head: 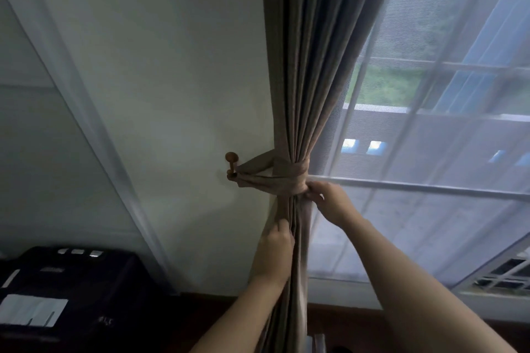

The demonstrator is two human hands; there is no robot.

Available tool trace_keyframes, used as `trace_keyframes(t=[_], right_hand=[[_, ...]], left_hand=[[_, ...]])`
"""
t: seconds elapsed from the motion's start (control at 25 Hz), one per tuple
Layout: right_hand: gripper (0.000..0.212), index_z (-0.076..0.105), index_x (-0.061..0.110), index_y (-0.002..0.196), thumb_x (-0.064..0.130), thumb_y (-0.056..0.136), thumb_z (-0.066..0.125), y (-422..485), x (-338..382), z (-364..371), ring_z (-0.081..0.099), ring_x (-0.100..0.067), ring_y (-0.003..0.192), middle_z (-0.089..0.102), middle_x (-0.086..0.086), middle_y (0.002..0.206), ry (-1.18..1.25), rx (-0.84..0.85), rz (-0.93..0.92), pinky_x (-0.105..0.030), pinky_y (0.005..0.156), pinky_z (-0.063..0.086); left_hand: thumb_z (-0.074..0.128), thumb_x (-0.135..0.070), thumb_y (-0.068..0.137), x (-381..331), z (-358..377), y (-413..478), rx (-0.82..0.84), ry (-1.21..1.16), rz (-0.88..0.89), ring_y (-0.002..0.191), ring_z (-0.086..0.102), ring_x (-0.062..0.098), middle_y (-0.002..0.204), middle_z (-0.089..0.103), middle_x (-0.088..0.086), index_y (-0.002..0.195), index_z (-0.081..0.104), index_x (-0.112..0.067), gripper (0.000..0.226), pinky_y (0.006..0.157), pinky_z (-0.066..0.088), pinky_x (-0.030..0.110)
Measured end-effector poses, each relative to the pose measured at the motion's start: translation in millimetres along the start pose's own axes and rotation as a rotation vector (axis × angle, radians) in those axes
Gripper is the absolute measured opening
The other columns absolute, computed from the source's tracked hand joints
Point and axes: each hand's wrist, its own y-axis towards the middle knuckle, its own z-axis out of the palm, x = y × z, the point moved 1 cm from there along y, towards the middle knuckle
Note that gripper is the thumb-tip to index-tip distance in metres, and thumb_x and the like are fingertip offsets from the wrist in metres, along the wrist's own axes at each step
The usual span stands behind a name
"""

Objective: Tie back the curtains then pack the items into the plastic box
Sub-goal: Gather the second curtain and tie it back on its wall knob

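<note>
A brown curtain (312, 71) hangs bunched at the left edge of the window. A matching fabric tieback (282, 173) wraps round it and loops over a wooden wall knob (231, 165). My right hand (327, 199) pinches the curtain folds just under the tieback, on its right side. Lower down, my left hand (276, 246) grips the curtain's left edge below the band. The plastic box and the items are out of view.
A sheer white curtain (430, 152) covers the window to the right. A pale wall (172, 80) is behind the knob. A black printer-like machine (66, 292) sits at the lower left. A window sill (344, 292) runs below.
</note>
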Motion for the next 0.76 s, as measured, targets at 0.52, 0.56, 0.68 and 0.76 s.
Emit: trace_keyframes(t=[0.52,0.56,0.68,0.76], right_hand=[[0.019,0.064,0.008,0.101,0.015,0.083,0.068,-15,50,-34,0.064,-0.022,0.087,0.066,-0.008,0.098,0.02,-0.335,-0.294,-0.041,0.077,0.055],[0.02,0.063,0.009,0.101,0.016,0.083,0.068,-15,52,-31,0.064,-0.021,0.087,0.065,-0.008,0.099,0.055,-0.331,-0.251,-0.041,0.078,0.054],[0.018,0.062,0.01,0.101,0.017,0.085,0.066,-17,58,-22,0.064,-0.019,0.084,0.063,-0.007,0.102,0.102,-0.351,-0.152,-0.038,0.077,0.054],[0.017,0.063,0.01,0.099,0.017,0.084,0.067,-19,60,-19,0.064,-0.018,0.081,0.063,-0.007,0.101,0.115,-0.389,-0.14,-0.036,0.075,0.055]], left_hand=[[0.045,-0.043,0.086,53,-95,67,0.067,-0.007,0.271,0.106,0.049,0.026,0.111,0.061,0.005,0.118,0.057,-0.015,0.044,0.088,0.043,0.043],[0.041,-0.049,0.085,55,-94,69,0.072,0.012,0.27,0.106,0.049,0.027,0.109,0.06,0.005,0.114,0.059,-0.015,0.048,0.087,0.042,0.042],[0.036,-0.055,0.081,57,-97,73,0.019,-0.058,0.299,0.103,0.051,0.025,0.104,0.06,0.006,0.11,0.064,-0.013,0.058,0.084,0.042,0.038],[0.044,-0.05,0.082,56,-98,73,0.036,-0.198,0.322,0.096,0.056,0.022,0.099,0.062,0.006,0.106,0.065,-0.009,0.052,0.083,0.047,0.039]])
